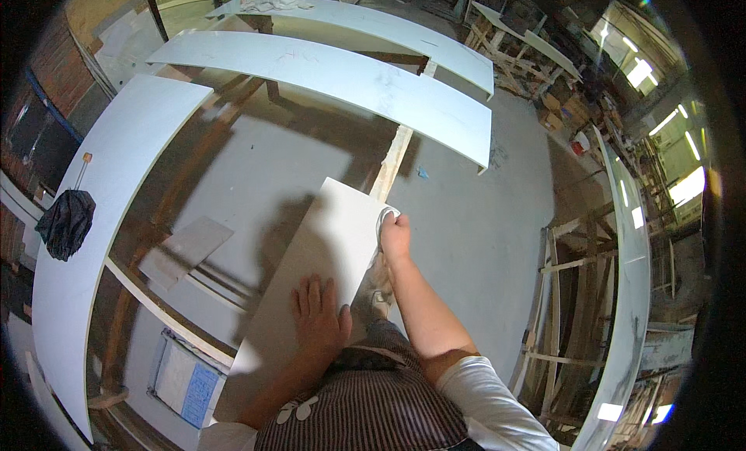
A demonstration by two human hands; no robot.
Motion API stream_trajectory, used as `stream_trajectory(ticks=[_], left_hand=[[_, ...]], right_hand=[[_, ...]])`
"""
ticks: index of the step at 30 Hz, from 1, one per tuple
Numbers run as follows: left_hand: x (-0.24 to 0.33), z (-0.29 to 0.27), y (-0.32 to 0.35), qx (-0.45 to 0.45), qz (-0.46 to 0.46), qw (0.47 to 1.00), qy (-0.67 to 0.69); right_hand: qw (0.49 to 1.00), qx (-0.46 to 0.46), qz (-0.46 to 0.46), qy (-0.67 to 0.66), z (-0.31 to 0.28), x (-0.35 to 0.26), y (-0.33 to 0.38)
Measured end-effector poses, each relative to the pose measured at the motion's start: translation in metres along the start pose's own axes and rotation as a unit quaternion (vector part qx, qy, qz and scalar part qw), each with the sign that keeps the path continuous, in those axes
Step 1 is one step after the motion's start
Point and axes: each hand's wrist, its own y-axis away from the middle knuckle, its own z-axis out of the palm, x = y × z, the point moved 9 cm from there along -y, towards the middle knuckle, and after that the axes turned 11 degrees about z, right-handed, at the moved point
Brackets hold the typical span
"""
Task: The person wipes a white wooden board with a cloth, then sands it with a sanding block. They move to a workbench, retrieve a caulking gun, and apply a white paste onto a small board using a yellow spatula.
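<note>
— Pressing my left hand (317, 315) flat on the white panel (311, 272), that's what I'm doing; the fingers lie stretched out side by side, only slightly apart, palm down on the near half of the board.

— And the other one?

— My right hand (395, 233) sits at the panel's right edge, near the far corner, the fingers curled shut around a small white pad or cloth (386, 215) that rests against the board's rim. What it is exactly I cannot tell.

— Where does the board lie?

— Straight ahead of me, running away from my striped apron (373, 404), tilted a little to the right. Its far end comes close to a bare wooden beam (391, 165) of the rack below.

— What's round it?

— Long white panels: one curving along my left (101, 218), two more (342, 78) across the far side, another tall one (633, 296) at my right. A dark cloth bundle (66, 222) hangs off the left one. Below, grey concrete floor (466, 241) and a small flat offcut (185, 249)
</note>
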Motion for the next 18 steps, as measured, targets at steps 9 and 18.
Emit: stream_trajectory(ticks=[9,18], left_hand=[[0.000,0.003,0.001,-0.018,0.005,0.999,0.046],[0.001,0.006,0.002,-0.018,0.000,0.999,0.039]], right_hand=[[1.000,-0.012,0.011,-0.027,0.002,0.000,0.003],[0.991,-0.046,0.039,-0.116,0.009,0.064,0.006]])
